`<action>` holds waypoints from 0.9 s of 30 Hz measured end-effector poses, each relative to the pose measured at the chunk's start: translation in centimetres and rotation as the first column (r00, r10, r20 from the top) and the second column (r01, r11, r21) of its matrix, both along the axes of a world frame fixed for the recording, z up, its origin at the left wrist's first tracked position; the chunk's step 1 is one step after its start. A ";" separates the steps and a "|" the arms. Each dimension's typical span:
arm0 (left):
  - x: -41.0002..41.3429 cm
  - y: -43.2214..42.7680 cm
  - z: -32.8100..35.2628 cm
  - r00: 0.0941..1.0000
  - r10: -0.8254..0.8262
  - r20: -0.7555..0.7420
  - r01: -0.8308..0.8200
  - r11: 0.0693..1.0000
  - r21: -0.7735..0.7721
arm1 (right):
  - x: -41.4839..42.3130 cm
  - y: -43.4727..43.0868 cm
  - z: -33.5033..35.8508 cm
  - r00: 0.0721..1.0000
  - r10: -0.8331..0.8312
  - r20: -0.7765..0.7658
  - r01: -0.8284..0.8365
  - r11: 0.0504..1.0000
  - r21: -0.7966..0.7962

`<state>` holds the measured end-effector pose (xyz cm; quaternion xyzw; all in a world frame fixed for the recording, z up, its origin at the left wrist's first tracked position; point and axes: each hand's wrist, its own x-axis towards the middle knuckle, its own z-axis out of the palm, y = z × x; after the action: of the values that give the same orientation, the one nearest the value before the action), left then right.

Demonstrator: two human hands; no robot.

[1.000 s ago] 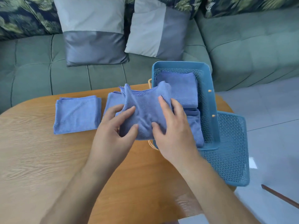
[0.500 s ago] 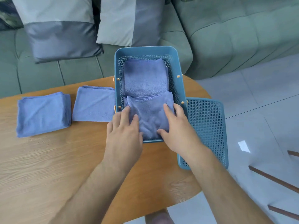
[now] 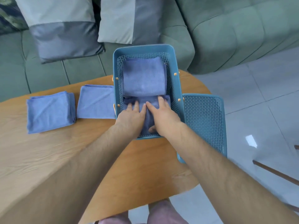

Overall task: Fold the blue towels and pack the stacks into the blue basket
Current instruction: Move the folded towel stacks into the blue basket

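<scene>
The blue basket (image 3: 176, 88) stands at the table's far right edge. One folded blue towel (image 3: 144, 76) fills its far half. A second folded towel (image 3: 149, 118) lies in the near half under both my hands. My left hand (image 3: 131, 117) and my right hand (image 3: 165, 117) lie side by side on it, fingers stretched over its top. My right thumb sits at its near edge; my left thumb is hidden. Two more folded towels, one (image 3: 96, 101) touching the basket's left wall and one (image 3: 50, 110) further left, rest on the table.
The basket's perforated blue lid (image 3: 205, 125) lies to its right, overhanging the wooden table (image 3: 48, 159). A green sofa (image 3: 226, 29) with grey cushions (image 3: 64, 29) runs behind the table. Tiled floor lies to the right.
Both hands carried the folded towel from above the table to the right and down into the basket's near half. The view tilted further downward.
</scene>
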<state>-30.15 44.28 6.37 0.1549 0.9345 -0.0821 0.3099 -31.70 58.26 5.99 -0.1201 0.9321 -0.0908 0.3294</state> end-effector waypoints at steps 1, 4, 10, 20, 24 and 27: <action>0.1 0.0 -0.2 1.000 0.003 0.006 -0.003 1.000 0.005 | 0.0 -0.1 -0.5 1.000 0.000 -0.007 0.000 1.000 0.011; -0.3 0.0 -0.4 0.999 0.025 0.037 -0.026 0.999 0.033 | 0.1 0.2 -2.1 0.999 0.022 -0.030 -0.021 0.999 0.037; -0.9 -0.1 -0.2 0.999 0.018 0.046 -0.020 0.999 0.039 | -0.1 0.3 -1.9 0.998 0.043 -0.037 -0.041 0.998 0.045; 4.7 -7.0 4.4 0.814 0.393 -0.427 -0.125 0.837 0.533 | 2.7 -5.2 7.9 0.932 -0.172 -0.319 0.051 0.934 -0.353; 6.7 -13.3 3.5 0.736 0.574 -0.359 -0.348 0.775 0.527 | 3.8 -12.7 7.6 0.944 -0.069 -0.323 -0.080 0.900 -0.428; 7.8 -18.8 1.6 0.701 0.644 -0.305 -0.471 0.740 0.479 | 4.4 -18.2 4.8 0.959 0.021 -0.282 -0.141 0.901 -0.411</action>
<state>-22.34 25.53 8.01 -0.1100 0.9793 0.1592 0.0593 -27.28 40.05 10.80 -0.2395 0.9198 -0.2615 0.1683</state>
